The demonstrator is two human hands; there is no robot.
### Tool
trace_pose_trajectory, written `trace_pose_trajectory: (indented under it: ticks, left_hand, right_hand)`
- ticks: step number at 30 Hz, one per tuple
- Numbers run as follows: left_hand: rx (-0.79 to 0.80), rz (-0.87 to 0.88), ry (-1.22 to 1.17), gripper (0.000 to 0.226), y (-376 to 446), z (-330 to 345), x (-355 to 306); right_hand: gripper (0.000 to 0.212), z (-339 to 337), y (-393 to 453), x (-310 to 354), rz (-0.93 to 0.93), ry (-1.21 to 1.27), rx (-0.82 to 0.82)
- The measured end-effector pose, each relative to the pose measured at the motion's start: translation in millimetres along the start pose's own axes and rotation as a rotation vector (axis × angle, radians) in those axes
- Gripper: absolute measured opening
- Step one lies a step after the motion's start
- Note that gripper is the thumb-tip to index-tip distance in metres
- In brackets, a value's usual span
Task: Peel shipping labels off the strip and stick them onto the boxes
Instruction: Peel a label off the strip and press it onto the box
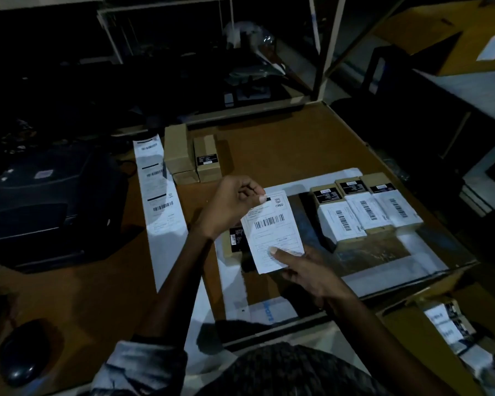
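Pinching the top corner of a shipping label [273, 231], the left hand [229, 205] is holding it over an unlabelled box [235, 241] near the tabletop [283, 144] centre. The right hand [306, 274] is gripping the label's near edge, thumb on top. Three labelled boxes [366, 212] are lying to the right; the label strip [157, 184] is lying left.

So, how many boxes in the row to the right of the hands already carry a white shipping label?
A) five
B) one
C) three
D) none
C: three boxes stand side by side right of the hands, each with a white barcode label on it, while the left hand and right hand hold another label over a box.
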State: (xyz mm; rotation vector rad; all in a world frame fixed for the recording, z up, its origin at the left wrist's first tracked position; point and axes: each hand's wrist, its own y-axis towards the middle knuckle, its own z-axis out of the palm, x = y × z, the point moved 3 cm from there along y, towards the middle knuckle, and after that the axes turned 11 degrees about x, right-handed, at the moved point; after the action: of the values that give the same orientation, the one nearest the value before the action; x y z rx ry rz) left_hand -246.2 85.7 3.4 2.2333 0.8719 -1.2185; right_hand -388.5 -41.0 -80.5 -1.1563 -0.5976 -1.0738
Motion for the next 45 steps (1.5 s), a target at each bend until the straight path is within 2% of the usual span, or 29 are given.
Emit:
trace_pose_trajectory:
  ticks: [4, 7, 12, 18, 26, 31, 33, 37, 45]
  left_hand:
    - [-0.038, 0.037, 0.057, 0.012, 18, 11, 1]
    - [-0.010, 0.036, 0.097, 0.019, 32, 19, 8]
    - [0.093, 0.037, 0.111, 0.004, 42, 27, 19]
    - [0.221, -0.112, 0.036, 0.014, 46, 24, 42]
    - [0.223, -0.381, -0.075, 0.012, 43, 15, 62]
    - [0.199, -0.413, -0.125, 0.011, 46, 18, 64]
    - [0.192, -0.402, -0.147, 0.003, 48, 23, 64]
    - [0.175, -0.437, -0.144, 0.013, 51, 30, 67]
    - [0.163, -0.485, -0.160, 0.020, 55, 31, 74]
  right_hand:
    - [0.017, -10, -6, 4, -0.118, 0.120, -0.143]
    - [0.021, -9, -4, 4, -0.164, 0.123, -0.216]
    - [0.024, -2, -2, -16, -0.096, 0.165, -0.306]
    - [0.029, 8, -5, -37, -0.047, 0.434, -0.256]
    - [0.016, 24, 8, -43, -0.021, 0.465, -0.263]
    - [0.016, 22, 7, -40, -0.059, 0.475, -0.275]
    - [0.013, 18, 7, -40, -0.078, 0.476, -0.300]
    - [0.009, 12, 8, -40, -0.085, 0.446, -0.345]
    - [0.024, 9, 15, -46, -0.066, 0.512, -0.299]
